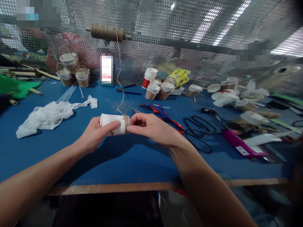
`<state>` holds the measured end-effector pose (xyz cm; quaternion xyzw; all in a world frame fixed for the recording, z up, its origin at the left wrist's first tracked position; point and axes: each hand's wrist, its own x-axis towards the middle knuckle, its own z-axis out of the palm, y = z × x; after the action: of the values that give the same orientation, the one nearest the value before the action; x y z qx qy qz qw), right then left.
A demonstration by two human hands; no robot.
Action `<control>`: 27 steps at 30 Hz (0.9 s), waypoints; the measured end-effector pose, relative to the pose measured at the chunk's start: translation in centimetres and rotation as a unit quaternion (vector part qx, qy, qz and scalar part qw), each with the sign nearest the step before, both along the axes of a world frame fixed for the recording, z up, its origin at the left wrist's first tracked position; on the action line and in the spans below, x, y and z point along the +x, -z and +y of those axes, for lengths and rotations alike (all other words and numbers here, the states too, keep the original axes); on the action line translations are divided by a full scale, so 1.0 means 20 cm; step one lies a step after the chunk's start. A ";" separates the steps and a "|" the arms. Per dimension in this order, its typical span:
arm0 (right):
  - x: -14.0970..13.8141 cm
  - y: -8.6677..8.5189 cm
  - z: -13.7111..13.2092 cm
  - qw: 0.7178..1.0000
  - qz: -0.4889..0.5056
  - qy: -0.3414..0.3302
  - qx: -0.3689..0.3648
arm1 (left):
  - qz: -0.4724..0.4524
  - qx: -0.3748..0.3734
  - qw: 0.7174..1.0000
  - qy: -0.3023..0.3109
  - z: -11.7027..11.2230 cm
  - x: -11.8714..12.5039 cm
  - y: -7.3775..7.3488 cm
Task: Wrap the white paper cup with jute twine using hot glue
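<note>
My left hand [97,134] is wrapped round a white paper cup [111,119] lying on its side above the blue table. Brown twine [127,124] is wound in a band around the cup's right end. From there the strand climbs to a spool of twine [106,32] on a rod at the mesh wall. The fingers of my right hand [148,127] are pinched together at the twine band, touching the cup's edge. Whether they grip the strand itself is hidden. Just beyond my right hand lies a blue hot glue gun [157,108].
White lacy fabric [49,116] lies at left. Small twine-wrapped baskets [82,77] and a phone [106,69] stand at the back. Pliers [129,90], stacked paper cups [149,77], a black cable [199,129], scissors [211,113] and a purple tool [243,145] occupy the middle and right.
</note>
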<state>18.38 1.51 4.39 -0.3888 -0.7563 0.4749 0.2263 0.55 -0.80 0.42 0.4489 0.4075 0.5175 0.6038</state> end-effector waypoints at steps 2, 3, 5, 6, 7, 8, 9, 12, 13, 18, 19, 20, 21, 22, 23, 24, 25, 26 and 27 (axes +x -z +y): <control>0.01 0.00 0.01 1.000 0.003 -0.008 0.002 | 0.011 0.009 1.000 0.009 0.00 0.00 -0.02; 0.01 0.00 0.01 1.000 0.004 -0.014 0.009 | 0.004 0.000 1.000 0.023 0.00 -0.01 -0.03; 0.02 -0.01 0.01 0.999 -0.001 -0.028 0.034 | -0.038 -0.049 0.996 0.062 0.01 -0.02 -0.06; 0.02 -0.01 0.01 0.998 -0.007 -0.037 0.052 | -0.066 -0.092 0.990 0.086 0.01 -0.02 -0.08; 0.02 -0.02 0.00 0.996 -0.016 -0.047 0.072 | -0.089 -0.137 0.982 0.093 0.02 -0.03 -0.09; 0.02 -0.02 0.00 0.994 -0.029 -0.057 0.091 | -0.105 -0.174 0.975 0.093 0.03 -0.03 -0.10; 0.02 -0.02 -0.01 0.991 -0.043 -0.067 0.108 | -0.111 -0.200 0.969 0.095 0.04 -0.04 -0.10; 0.01 -0.02 -0.01 0.983 -0.083 -0.081 0.142 | -0.098 -0.205 0.970 0.087 0.05 -0.04 -0.08; 0.02 -0.02 -0.01 0.982 -0.094 -0.079 0.144 | -0.086 -0.186 0.976 0.078 0.05 -0.04 -0.07; 0.04 -0.02 0.02 0.991 -0.061 0.018 0.122 | -0.011 -0.047 0.998 0.040 0.03 -0.03 -0.02; 0.04 -0.02 0.03 0.990 -0.044 0.046 0.125 | 0.014 -0.020 0.999 0.041 0.02 -0.02 -0.01; 0.04 -0.02 0.03 0.990 -0.033 0.064 0.125 | 0.046 0.004 0.998 0.044 0.02 -0.02 0.00; 0.04 -0.01 0.03 0.990 -0.029 0.069 0.118 | 0.077 0.028 0.996 0.046 0.01 -0.02 0.01; 0.04 -0.01 0.03 0.992 -0.030 0.063 0.106 | 0.107 0.048 0.992 0.047 0.01 -0.02 0.01; 0.04 -0.01 0.03 0.994 -0.033 0.052 0.092 | 0.131 0.066 0.988 0.045 0.00 -0.02 0.02; 0.03 0.00 0.03 0.995 -0.037 0.042 0.081 | 0.151 0.082 0.984 0.041 0.00 -0.02 0.02; 0.03 0.00 0.02 0.996 -0.040 0.035 0.075 | 0.169 0.095 0.980 0.036 0.00 -0.02 0.02; 0.03 0.00 0.02 0.996 -0.042 0.031 0.072 | 0.184 0.107 0.977 0.029 0.00 -0.02 0.02; 0.03 0.00 0.02 0.996 -0.043 0.028 0.071 | 0.197 0.118 0.973 0.024 -0.01 -0.02 0.01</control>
<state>18.88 1.83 4.36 -0.4132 -0.7861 0.3960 0.2336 0.13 -0.94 0.15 0.6196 0.4439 0.4486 0.4667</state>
